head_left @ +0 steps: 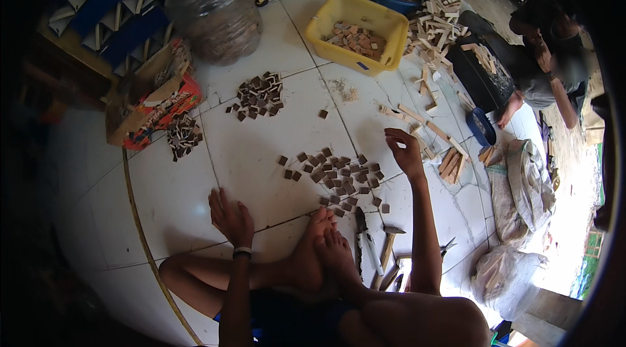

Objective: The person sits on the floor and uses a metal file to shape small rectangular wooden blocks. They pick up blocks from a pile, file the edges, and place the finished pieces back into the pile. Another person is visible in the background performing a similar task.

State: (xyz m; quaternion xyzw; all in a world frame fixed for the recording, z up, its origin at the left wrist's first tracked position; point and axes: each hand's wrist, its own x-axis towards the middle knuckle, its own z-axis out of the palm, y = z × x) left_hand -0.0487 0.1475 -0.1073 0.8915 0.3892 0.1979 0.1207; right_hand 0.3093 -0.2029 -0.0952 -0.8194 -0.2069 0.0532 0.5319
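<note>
Left hand (pixel 232 219) spread above floor (pixel 166 194); right hand (pixel 407 155) half-curled.

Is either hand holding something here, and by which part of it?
The left hand holds nothing, spread over the tiles. The right hand is curled; no object shows, but a small one could be hidden.

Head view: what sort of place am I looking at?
Most likely a small woodworking space: wood strips heaped on the white tiled floor, little square pieces scattered ahead of the feet, and a hammer beside them.
</note>
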